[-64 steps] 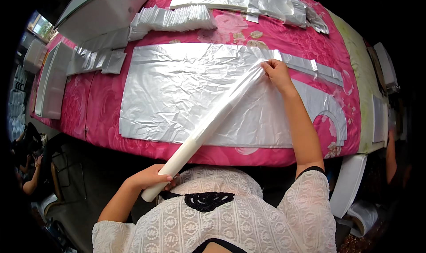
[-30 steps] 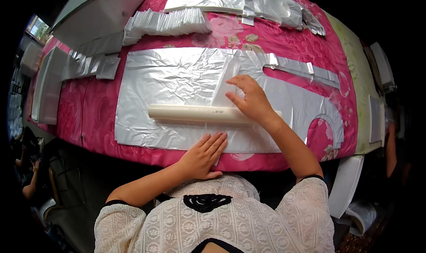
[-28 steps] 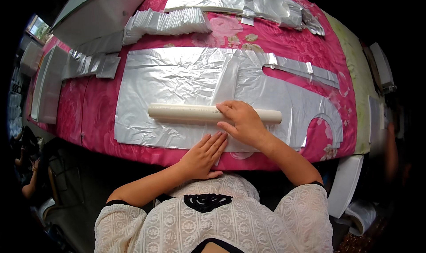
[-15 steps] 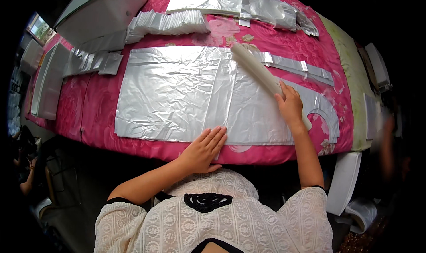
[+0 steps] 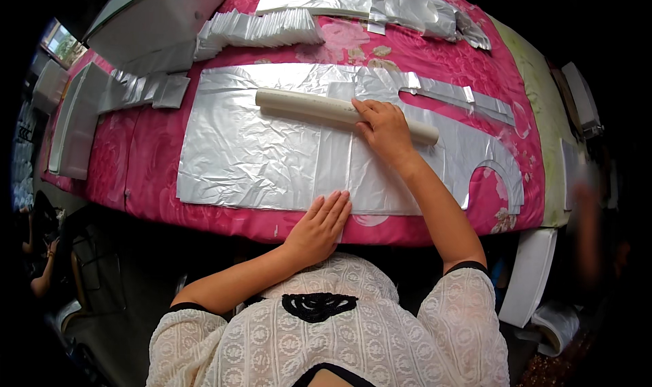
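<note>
Over pink floral cloth (image 5: 156,163) above dark floor (image 5: 151,261), right grip (image 5: 385,126) clasps tube (image 5: 299,106), left grip (image 5: 315,229) lies flat.

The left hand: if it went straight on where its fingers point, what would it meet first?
Crossing the silvery plastic, the left hand would probably meet the right hand, which holds the cream tube; depth is unclear.

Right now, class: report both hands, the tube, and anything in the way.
Left hand flat over near edge of plastic sheets. Right hand on pale tube. Tube lying across sheets. No obstruction visible.
</note>
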The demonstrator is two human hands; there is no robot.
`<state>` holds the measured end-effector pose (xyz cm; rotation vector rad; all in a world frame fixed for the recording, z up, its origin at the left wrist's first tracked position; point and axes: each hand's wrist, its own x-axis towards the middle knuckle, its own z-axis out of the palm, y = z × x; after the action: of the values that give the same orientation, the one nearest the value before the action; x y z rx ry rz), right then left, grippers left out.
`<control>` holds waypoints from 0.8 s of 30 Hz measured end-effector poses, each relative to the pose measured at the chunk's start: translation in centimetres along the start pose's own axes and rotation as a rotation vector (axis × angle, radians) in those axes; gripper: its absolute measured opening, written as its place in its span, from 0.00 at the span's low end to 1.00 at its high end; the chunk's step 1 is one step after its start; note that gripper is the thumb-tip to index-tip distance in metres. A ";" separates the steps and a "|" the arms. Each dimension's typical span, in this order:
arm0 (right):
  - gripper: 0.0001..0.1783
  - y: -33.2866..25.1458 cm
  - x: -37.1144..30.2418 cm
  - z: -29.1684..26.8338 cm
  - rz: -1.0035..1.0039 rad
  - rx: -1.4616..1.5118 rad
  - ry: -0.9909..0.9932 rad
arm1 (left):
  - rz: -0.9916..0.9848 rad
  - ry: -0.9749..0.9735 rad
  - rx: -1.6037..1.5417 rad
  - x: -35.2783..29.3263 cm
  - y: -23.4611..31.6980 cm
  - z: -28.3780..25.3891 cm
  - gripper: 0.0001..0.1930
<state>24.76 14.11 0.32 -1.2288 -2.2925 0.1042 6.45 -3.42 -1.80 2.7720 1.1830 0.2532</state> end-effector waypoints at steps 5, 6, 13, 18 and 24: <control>0.24 2.3 3.3 0.5 0.041 -0.039 0.008 | 0.047 -0.005 -0.110 -0.2 -0.5 -0.6 0.34; 0.24 1.8 3.1 0.5 0.000 -0.037 0.051 | 0.062 -0.005 -0.153 -0.5 -0.8 -0.8 0.33; 0.21 -5.8 -5.3 -1.2 -0.141 0.512 -0.295 | 0.298 0.061 -0.356 -2.7 -4.3 -1.2 0.26; 0.23 -6.9 -7.7 -1.1 -0.194 0.433 -0.266 | 0.395 0.092 -0.362 -2.6 -5.3 -1.1 0.17; 0.23 -7.1 -7.3 -1.3 -0.146 0.447 -0.232 | 0.427 0.117 -0.380 -2.6 -5.7 -1.6 0.11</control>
<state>23.34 3.93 0.59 -0.8520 -2.3657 0.6971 0.32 -1.31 -1.55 2.6528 0.4761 0.6139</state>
